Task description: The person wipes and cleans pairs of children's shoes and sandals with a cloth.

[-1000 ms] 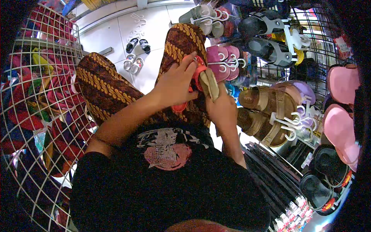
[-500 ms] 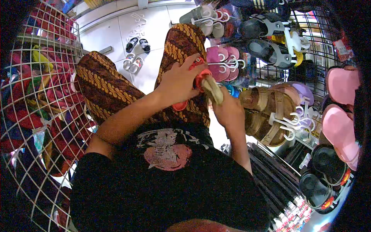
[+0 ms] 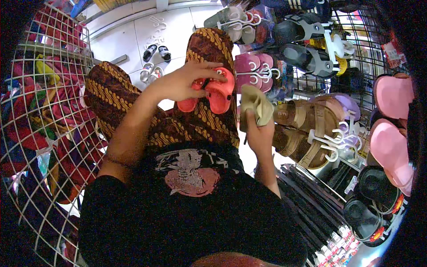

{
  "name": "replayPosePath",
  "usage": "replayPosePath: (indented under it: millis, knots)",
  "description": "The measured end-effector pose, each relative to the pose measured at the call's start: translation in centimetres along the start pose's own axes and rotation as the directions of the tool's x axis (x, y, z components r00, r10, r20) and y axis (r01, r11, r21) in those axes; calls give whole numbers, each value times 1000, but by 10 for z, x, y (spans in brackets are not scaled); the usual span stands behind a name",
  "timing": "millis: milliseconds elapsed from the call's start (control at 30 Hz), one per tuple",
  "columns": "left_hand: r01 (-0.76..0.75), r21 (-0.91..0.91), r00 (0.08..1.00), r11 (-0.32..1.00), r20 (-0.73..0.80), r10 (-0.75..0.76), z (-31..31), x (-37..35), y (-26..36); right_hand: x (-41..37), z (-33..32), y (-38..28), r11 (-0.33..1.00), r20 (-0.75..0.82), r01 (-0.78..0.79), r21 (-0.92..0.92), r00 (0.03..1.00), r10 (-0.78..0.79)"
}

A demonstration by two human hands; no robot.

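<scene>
A pair of small red clogs (image 3: 219,100) is over my thigh in the head view, the openings turned towards me. My left hand (image 3: 182,82) grips the clogs from the left, with its fingers across their upper part. Over to the right, my right hand (image 3: 259,129) is closed on a crumpled beige cloth (image 3: 258,104), apart from the clogs. Brown patterned trousers (image 3: 120,95) cover my legs beneath both hands.
At right, brown sandals (image 3: 307,115), pink sandals (image 3: 389,142) and grey-black sandals (image 3: 307,62) hang on white hooks. A wire grid basket (image 3: 49,115) of colourful items stands left. Two small pairs of sandals (image 3: 151,72) lie on the tiled floor (image 3: 126,40).
My right hand has drawn the cloth out of the clog and away to the right. My left hand has shifted left with the clogs, turning them so their openings show.
</scene>
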State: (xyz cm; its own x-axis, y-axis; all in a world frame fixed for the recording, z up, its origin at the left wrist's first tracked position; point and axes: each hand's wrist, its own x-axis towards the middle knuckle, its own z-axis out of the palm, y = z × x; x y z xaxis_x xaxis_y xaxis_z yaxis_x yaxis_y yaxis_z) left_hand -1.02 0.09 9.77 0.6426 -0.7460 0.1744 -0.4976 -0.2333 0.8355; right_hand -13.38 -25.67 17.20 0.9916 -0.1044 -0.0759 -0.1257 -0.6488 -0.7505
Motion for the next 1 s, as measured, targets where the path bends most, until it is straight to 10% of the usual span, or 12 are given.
replayPosePath:
  millis: [100, 367, 600, 767, 1000]
  knots:
    - [103, -72, 987, 992, -114, -111, 14, 10, 16, 10, 13, 4, 977, -133, 208, -46, 968, -212]
    - [311, 281, 940, 908, -230, -251, 47, 23, 28, 62, 33, 16, 865, -137, -41, -501, 990, -33]
    - [461, 251, 866, 851, -335, -370, 47, 17, 28, 32, 19, -15, 966, -29, -40, -254, 999, 33]
    - [295, 387, 943, 874, -264, -201, 43, 18, 17, 56, 35, -5, 892, -163, -234, -388, 969, 183]
    - [365, 429, 921, 826, -296, -253, 42, 21, 30, 32, 19, -20, 912, 10, -112, -394, 992, 126]
